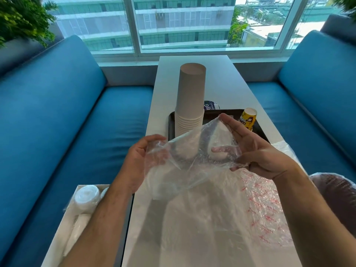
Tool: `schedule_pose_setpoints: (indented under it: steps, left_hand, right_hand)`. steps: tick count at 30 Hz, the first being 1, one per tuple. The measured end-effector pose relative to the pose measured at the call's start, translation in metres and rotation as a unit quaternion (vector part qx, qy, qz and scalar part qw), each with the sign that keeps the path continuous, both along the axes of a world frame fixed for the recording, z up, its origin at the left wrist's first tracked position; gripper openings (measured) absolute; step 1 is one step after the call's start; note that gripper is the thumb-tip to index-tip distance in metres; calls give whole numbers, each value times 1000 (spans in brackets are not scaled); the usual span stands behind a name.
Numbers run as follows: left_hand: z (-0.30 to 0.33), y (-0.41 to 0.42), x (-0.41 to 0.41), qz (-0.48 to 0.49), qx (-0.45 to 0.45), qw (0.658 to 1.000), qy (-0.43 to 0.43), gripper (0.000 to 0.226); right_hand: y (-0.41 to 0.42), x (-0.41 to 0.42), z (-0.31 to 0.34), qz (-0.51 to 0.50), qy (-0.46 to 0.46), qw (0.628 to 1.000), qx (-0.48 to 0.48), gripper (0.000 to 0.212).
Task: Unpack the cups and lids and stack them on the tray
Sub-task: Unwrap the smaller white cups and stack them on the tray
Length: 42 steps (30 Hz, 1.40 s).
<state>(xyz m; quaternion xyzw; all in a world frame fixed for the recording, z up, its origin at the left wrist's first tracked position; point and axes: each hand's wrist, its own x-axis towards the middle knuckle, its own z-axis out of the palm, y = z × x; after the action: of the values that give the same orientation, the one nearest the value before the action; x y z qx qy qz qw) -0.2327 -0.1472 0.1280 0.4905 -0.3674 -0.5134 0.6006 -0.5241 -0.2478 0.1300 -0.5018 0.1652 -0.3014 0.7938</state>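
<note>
Head view: both hands (138, 157) (256, 151), each grip curled around clear plastic bag (192, 155), above tray (171, 120).

Single head-worn wide-angle view, looking forward and steeply down along the white table (217, 81). Both hands sit close at frame centre; window (185, 22) across the top edge, blue sofas (57, 112) bowed at left and right edges.

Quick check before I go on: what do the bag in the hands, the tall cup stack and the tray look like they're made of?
Bag: thin clear plastic film, glossy; it wrinkles and the fingers show through it.
Cup stack: looks like matte white paper; dull, opaque walls with rolled rims at the base.
Tray: dark, smooth, probably hard plastic, though only its raised edge shows, so I can't be sure.
</note>
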Motion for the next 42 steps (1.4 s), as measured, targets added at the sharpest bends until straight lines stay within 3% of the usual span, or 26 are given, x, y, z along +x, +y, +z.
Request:
schedule_pose_setpoints:
  steps: [4, 6, 11, 14, 18, 22, 25, 28, 33, 36, 39, 42]
  left_hand:
    - [6, -2, 8, 76, -29, 996, -38, 16]
    - [6, -1, 14, 107, -29, 992, -57, 23]
    - [5, 3, 24, 109, -23, 994, -1, 6]
    - [3, 12, 22, 22, 4, 995, 97, 38]
    - [-4, 23, 11, -46, -2, 998, 31, 81]
    - [-7, 26, 9, -54, -16, 997, -45, 66]
    - [-5, 27, 14, -93, 1, 995, -37, 79]
    - [0, 28, 22, -131, 13, 990, -55, 92]
    - [11, 30, 35, -184, 33, 978, -88, 105]
    - [14, 29, 38, -198, 37, 977, -77, 109]
    - [16, 28, 38, -209, 31, 973, -90, 114]
    - [17, 28, 38, -216, 25, 971, -101, 119]
  right_hand:
    - [-2, -9, -1, 25, 7, 1000, 6, 110]
    - [0, -11, 0, 11, 25, 1000, 4, 110]
    - [8, -9, 4, -22, 30, 999, 13, 110]
    - [9, -6, 4, -40, 30, 999, 11, 113]
    - [10, 0, 6, -69, 43, 997, 7, 115]
    - [12, -2, 8, -80, 76, 994, -6, 92]
    - [14, 1, 9, -87, 147, 983, -62, 70]
    - [14, 2, 9, -89, 210, 966, -123, 79]
    - [12, -8, 13, -67, 203, 972, -96, 98]
    - [13, -7, 15, -86, 189, 975, -85, 90]
    - [18, 4, 15, -96, 215, 962, -139, 74]
    - [22, 10, 14, -119, 265, 939, -182, 76]
